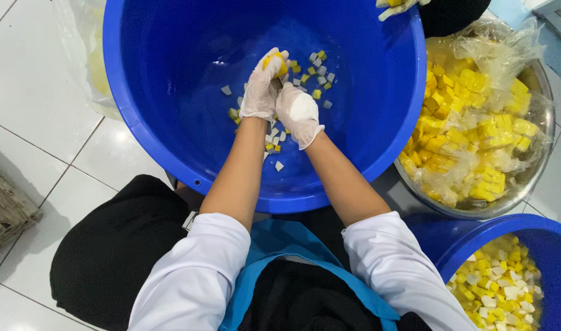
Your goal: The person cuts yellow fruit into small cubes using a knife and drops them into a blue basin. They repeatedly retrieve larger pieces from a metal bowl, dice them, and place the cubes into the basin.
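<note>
Both my hands wear thin white gloves and are held over a large blue tub (170,61). My left hand (261,91) grips a yellow block (275,62) at its top. My right hand (299,112) is closed and pressed against the left hand just below the block; what it holds is hidden. Small yellow and white cubes (311,76) lie scattered on the tub's bottom around and under my hands.
A metal bowl (541,83) lined with clear plastic holds several yellow blocks at the right. A smaller blue tub (458,236) of yellow and white cubes stands at the lower right. Another person's gloved hand (398,7) shows at the top. White floor tiles lie to the left.
</note>
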